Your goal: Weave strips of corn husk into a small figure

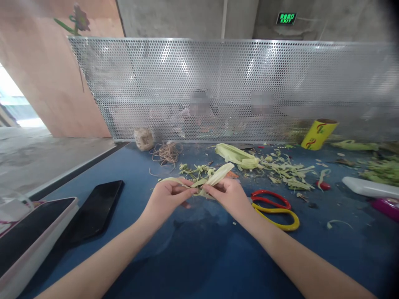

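My left hand (170, 195) and my right hand (230, 195) meet over the middle of the blue table, thumbs and fingers pinched. Between them is a pale green corn husk (220, 174), its broad end sticking up past my right fingers. A narrower strip of husk runs along the back of my left fingers, and the exact fold between the fingertips is hidden. Just beyond my hands lie small knotted husk pieces (199, 169). Red-and-yellow-handled scissors (282, 214) rest beside my right wrist, their blades out of sight behind it.
Behind the hands lie a bundle of husks (235, 155), shredded husk strips (289, 172) and tangled twine (166, 153). A yellow roll (319, 135) stands by the perforated metal screen (218, 74). Phones (99, 209) are at left; a white-handled object (368, 187) is at right.
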`<state>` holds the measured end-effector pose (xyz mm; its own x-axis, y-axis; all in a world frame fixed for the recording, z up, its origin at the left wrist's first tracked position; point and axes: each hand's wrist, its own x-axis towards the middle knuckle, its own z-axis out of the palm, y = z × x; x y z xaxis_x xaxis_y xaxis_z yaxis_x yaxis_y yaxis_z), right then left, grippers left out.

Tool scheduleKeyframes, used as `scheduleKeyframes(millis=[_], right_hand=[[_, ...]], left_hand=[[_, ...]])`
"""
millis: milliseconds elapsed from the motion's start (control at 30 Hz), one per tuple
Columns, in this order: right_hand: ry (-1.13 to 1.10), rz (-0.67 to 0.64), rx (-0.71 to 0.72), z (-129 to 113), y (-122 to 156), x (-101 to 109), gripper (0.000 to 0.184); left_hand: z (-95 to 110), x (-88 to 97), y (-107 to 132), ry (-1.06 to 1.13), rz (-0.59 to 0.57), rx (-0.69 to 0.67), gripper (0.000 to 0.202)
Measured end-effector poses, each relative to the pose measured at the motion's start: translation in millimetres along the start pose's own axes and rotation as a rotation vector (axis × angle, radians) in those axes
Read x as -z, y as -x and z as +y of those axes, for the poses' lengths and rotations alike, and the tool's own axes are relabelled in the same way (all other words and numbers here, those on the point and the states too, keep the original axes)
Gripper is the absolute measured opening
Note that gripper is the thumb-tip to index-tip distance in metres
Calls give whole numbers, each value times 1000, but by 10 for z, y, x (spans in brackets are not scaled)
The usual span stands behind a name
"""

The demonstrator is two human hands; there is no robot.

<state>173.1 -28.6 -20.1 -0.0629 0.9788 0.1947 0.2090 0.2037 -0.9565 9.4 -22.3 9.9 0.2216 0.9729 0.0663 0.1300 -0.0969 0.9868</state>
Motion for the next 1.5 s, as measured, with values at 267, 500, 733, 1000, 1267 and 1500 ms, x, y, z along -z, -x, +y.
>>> scheduleKeyframes(millis=[267,500,733,1000,1267,1500], right_hand=[[-81,-51,-97,-50,7,-5,18],[-218,-251,-276,-20,13,-4,34],[-63,-423,-451,-123,58,18,53],[1213,28,559,-137,72,264,29],[1258,62,1268,-195,166,169,20],[857,-116,905,-170,77,214,14]], left_hand=[[11,-17,15,41,-61,19,16],[7,-25,10,118,-58,29,27],[-29,37,-19,84,-33,0,28],[5,28,-27,177,14,135,35],[-7,6,-8,138,-33,99,32],[-30,2,-3,23,-91,52,25]])
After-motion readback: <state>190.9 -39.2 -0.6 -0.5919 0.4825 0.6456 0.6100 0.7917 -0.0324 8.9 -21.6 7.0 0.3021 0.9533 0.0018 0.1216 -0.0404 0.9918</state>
